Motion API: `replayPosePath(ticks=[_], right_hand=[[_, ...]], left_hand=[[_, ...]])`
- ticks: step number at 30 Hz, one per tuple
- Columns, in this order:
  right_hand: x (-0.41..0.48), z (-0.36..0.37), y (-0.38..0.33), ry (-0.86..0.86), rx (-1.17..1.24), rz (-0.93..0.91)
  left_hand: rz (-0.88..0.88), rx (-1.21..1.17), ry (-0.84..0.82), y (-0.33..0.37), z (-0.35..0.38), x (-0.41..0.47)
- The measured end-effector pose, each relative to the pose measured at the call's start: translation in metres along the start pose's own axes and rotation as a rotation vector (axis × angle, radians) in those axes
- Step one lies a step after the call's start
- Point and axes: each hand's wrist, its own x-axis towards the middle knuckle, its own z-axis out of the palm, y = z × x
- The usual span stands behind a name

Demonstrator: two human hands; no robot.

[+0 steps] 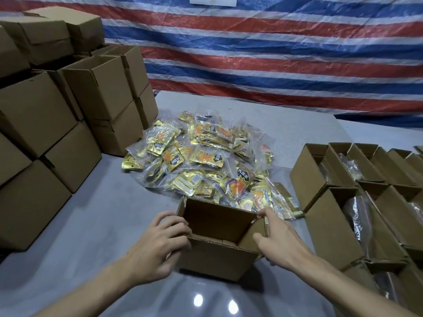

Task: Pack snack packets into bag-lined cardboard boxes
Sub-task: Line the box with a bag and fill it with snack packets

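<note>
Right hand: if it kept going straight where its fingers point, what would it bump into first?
Probably the heap of shiny gold snack packets just beyond the brown cardboard box; depth is unclear.

Lighting: moderate, cool, from overhead; two lamp reflections glare on the grey table (103, 202) near the bottom edge.
Shadows: soft and short, under the open cardboard box (219, 255) and beside the stacked boxes (45, 138).
Glints: gold snack packets (201, 156) (foil and clear wrap alike).
Distortion: wide-angle bowing at the edges.
Focus: slightly soft throughout; striped tarpaulin (274, 53) smeared at far right.
</note>
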Motion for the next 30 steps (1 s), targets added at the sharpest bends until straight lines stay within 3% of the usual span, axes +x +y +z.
replayPosePath(ticks=[3,7,10,12,15,19,24,30], right_hand=[[0.002,0.007,-0.005,-0.015,0.025,0.013],[0.01,0.015,-0.012,0.009,0.018,-0.005],[0.016,0.017,-0.014,0.011,0.056,-0.01],[0.02,0.016,-0.015,0.011,0.085,-0.008],[0.025,0.015,-0.014,0.009,0.08,-0.023],[0.035,0.012,-0.016,0.108,0.015,-0.081],[0.074,-0.006,-0.032,0.231,0.078,-0.081],[0.15,-0.005,-0.057,0.064,-0.014,-0.114]], left_hand=[[-0.103,-0.112,0.167,-0.004,0.02,-0.013],[-0.505,-0.419,0.362,-0.007,0.043,-0.031],[-0.783,-0.73,0.282,-0.018,0.069,-0.047],[-0.846,-0.849,0.178,-0.026,0.089,-0.059],[-0.89,-0.82,0.058,-0.034,0.111,-0.069],[-0.798,-0.543,-0.011,-0.043,0.121,-0.068],[-0.699,-0.451,0.009,-0.048,0.123,-0.067],[-0.621,-0.383,-0.009,-0.049,0.129,-0.07]])
